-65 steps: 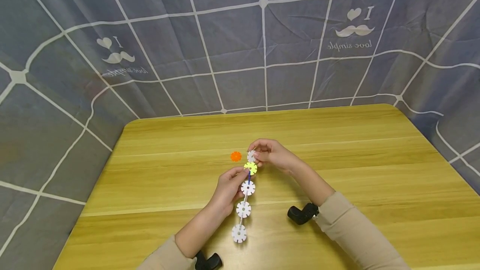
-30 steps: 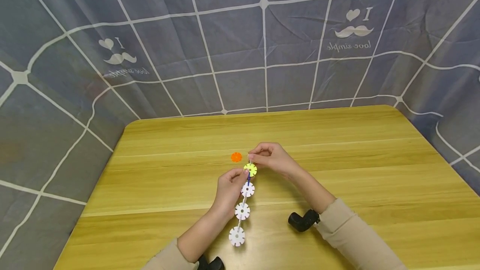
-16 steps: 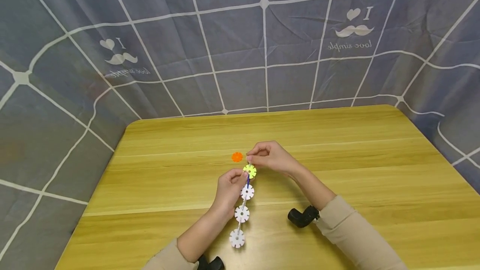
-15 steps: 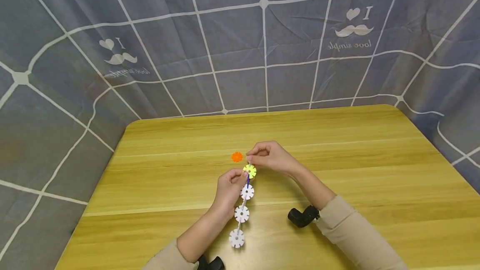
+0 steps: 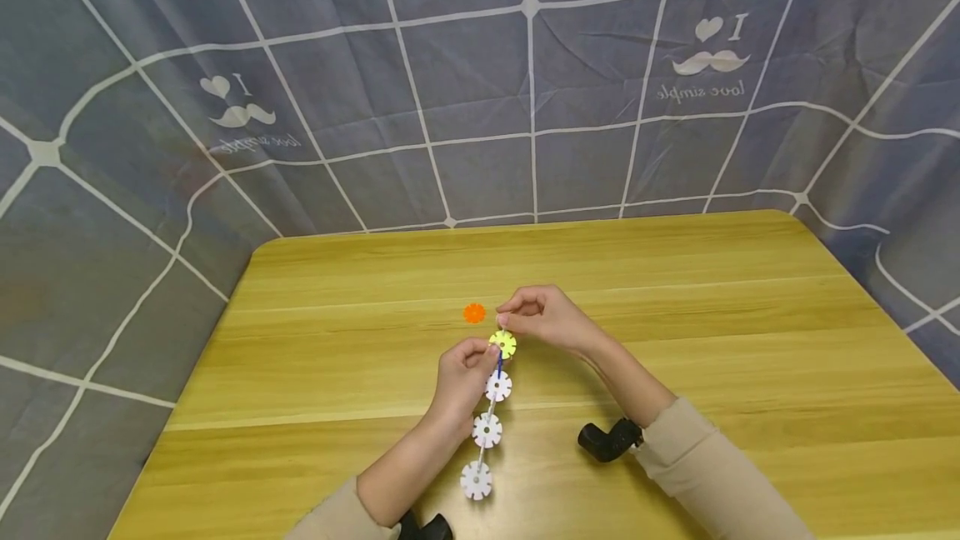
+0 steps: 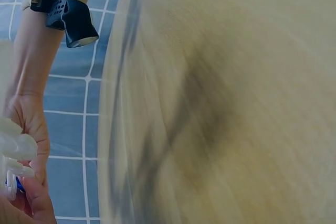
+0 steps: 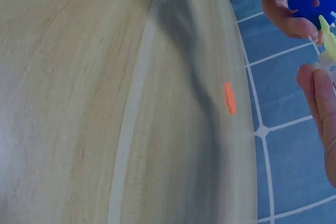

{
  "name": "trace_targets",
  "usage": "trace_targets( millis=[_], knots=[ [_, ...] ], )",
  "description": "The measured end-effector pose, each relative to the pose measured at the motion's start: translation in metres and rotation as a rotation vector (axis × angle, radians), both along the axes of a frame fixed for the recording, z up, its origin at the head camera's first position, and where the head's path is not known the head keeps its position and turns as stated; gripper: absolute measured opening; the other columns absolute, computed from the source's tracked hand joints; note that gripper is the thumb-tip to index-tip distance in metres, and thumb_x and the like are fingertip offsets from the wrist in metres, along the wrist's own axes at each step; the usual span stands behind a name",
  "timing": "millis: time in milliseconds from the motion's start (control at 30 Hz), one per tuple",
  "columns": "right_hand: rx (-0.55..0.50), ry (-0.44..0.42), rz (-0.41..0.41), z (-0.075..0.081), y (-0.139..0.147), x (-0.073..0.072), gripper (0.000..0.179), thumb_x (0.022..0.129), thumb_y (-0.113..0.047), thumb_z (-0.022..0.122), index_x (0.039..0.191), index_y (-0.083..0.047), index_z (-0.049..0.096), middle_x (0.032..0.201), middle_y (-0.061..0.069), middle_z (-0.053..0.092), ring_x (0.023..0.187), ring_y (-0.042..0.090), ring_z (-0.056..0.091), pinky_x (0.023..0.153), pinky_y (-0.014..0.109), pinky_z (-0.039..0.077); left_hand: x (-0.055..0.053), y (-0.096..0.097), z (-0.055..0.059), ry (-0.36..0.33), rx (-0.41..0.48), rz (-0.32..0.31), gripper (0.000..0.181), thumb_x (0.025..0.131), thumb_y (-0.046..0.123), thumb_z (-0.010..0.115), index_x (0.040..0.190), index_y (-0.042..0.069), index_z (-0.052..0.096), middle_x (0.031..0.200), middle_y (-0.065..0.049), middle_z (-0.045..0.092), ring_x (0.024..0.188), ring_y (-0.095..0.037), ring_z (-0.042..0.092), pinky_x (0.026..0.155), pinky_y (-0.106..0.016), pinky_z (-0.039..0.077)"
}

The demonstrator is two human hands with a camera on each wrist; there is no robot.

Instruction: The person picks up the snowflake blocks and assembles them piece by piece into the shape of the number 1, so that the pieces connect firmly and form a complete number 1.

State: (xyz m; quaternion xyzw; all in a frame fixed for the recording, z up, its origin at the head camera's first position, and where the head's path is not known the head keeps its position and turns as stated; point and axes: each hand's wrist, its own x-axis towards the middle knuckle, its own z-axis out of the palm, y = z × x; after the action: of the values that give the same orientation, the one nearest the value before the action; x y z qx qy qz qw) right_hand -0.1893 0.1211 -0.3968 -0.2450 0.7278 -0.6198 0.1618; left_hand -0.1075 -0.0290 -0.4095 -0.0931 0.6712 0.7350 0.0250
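In the head view, my left hand (image 5: 461, 377) pinches a chain of interlocked snowflake discs near its far end, at the blue disc (image 7: 310, 6), which stands edge-on. Beyond the blue one is a yellow-green disc (image 5: 504, 345). My right hand (image 5: 551, 315) pinches a white disc (image 7: 326, 60), edge-on against the yellow-green disc; how deep its slot sits is hidden by fingers. Several white discs, alternately face-up and edge-on, trail toward me down to the end disc (image 5: 476, 481). The left wrist view shows my left fingers (image 6: 37, 195) beside blurred white discs.
An orange snowflake disc (image 5: 474, 313) lies on the wooden table (image 5: 337, 340), just left of my right fingertips. Black wrist mounts (image 5: 609, 440) stick out from both sleeves. A grey curtain (image 5: 480, 90) with white lines hangs behind the table.
The white disc in my right hand has turned from face-up to edge-on and stays at the yellow-green disc. The chain has shifted slightly toward me. The orange disc lies still.
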Motion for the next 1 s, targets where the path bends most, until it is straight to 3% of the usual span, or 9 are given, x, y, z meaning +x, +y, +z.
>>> trace_targets(
  millis=[200, 400, 700, 1000],
  knots=[
    [0.005, 0.033, -0.012, 0.002, -0.002, 0.005, 0.022, 0.086, -0.003, 0.064, 0.1, 0.013, 0.061, 0.094, 0.027, 0.065, 0.076, 0.012, 0.064, 0.073, 0.033, 0.055, -0.001, 0.0, -0.001, -0.013, -0.021, 0.014, 0.013, 0.092, 0.005, 0.056, 0.092, -0.007, 0.06, 0.076, -0.007, 0.064, 0.066, -0.008, 0.052, 0.061, -0.019, 0.042],
    [-0.005, 0.025, -0.032, -0.003, 0.001, 0.005, 0.027, 0.088, -0.007, 0.063, 0.105, 0.013, 0.06, 0.098, 0.02, 0.066, 0.084, 0.014, 0.065, 0.077, 0.034, 0.054, -0.001, 0.0, 0.001, -0.005, -0.006, 0.003, 0.012, 0.092, 0.006, 0.057, 0.091, -0.005, 0.06, 0.076, -0.006, 0.065, 0.068, -0.008, 0.053, 0.063, -0.02, 0.043],
    [-0.108, -0.093, -0.034, -0.011, 0.007, 0.0, 0.031, 0.091, 0.0, 0.056, 0.117, 0.017, 0.052, 0.103, 0.023, 0.065, 0.087, 0.012, 0.064, 0.081, 0.03, 0.053, -0.003, 0.001, 0.004, 0.007, 0.035, -0.057, 0.013, 0.093, 0.007, 0.055, 0.094, -0.005, 0.058, 0.08, -0.005, 0.066, 0.068, -0.007, 0.054, 0.062, -0.019, 0.044],
    [-0.11, -0.057, -0.026, -0.018, 0.011, -0.003, 0.029, 0.089, 0.003, 0.056, 0.115, 0.016, 0.053, 0.098, 0.01, 0.065, 0.085, 0.012, 0.061, 0.077, 0.025, 0.052, -0.005, 0.002, 0.004, -0.034, 0.121, -0.129, 0.019, 0.095, 0.008, 0.052, 0.102, -0.009, 0.056, 0.084, -0.008, 0.068, 0.071, -0.012, 0.066, 0.06, -0.018, 0.052]
  ],
)
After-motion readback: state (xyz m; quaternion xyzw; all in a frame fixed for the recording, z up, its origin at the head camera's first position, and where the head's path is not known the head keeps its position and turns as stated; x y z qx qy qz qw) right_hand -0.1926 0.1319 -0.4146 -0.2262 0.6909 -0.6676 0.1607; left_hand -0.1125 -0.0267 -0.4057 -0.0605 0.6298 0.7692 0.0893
